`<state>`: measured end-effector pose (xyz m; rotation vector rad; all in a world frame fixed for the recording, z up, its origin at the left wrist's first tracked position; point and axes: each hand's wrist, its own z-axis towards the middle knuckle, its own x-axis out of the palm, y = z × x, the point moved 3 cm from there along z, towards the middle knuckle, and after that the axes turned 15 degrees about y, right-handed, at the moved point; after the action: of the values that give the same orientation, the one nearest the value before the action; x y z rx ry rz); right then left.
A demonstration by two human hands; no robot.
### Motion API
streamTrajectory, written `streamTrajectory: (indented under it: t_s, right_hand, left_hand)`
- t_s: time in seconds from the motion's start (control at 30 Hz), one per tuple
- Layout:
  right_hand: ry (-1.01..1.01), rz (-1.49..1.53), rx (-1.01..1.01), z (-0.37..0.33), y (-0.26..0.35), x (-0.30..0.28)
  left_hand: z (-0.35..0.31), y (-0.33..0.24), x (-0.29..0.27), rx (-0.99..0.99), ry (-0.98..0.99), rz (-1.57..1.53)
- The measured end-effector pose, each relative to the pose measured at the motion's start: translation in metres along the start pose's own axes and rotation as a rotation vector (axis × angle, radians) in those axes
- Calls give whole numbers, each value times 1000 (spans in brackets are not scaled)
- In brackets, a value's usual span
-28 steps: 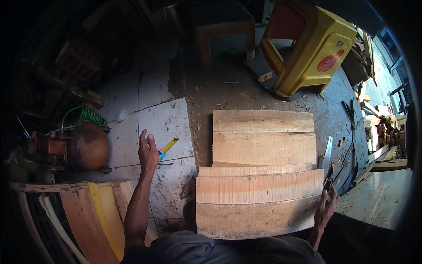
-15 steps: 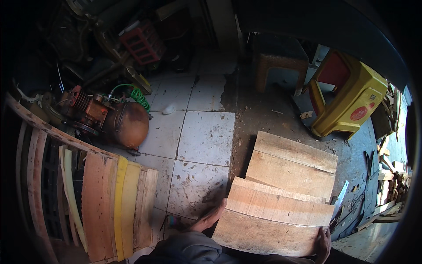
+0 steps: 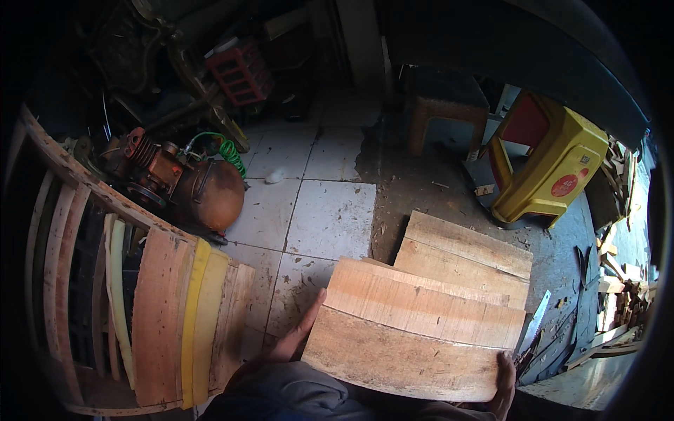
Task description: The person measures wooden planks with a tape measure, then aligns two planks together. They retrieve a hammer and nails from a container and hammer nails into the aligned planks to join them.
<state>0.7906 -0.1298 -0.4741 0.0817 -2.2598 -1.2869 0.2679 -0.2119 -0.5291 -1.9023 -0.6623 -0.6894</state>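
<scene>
Left hand [image 3: 298,335] and right hand [image 3: 505,379] grip opposite short edges of the front wooden panel [image 3: 414,330], lower centre of the frame; the left lies nearly straight, so that end might slip if pressure eases. Sliding could snag on the rear panel [image 3: 467,265] beyond, or nudge the metal blade [image 3: 537,319] at lower right. The front wooden panel's long axis runs left to right, dipping toward the frame's lower right

Daylight glares right of the yellow stool [image 3: 579,158], washing out the ground [image 3: 642,203]; left of the stool, a crate [image 3: 242,69] sinks into gloom. The boards [image 3: 414,316] nearer than the stool look bright; distortion bows outer edges.
</scene>
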Motion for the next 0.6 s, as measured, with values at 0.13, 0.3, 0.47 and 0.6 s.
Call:
streamTrajectory:
  t_s: [0.13,0.3,0.47,0.6]
  right_hand:
    - [77,-234,70,101,12,19]
    - [162,-262,43,187,52,122]
    - [256,-149,-135,266,74,143]
    - [51,-303,-350,257,102,143]
  left_hand:
    - [-16,-66,-23,157,-17,17]
    - [-14,-169,-68,330,-31,106]
    - [11,-241,-115,296,-240,347]
    - [11,-280,-122,240,-862,1186]
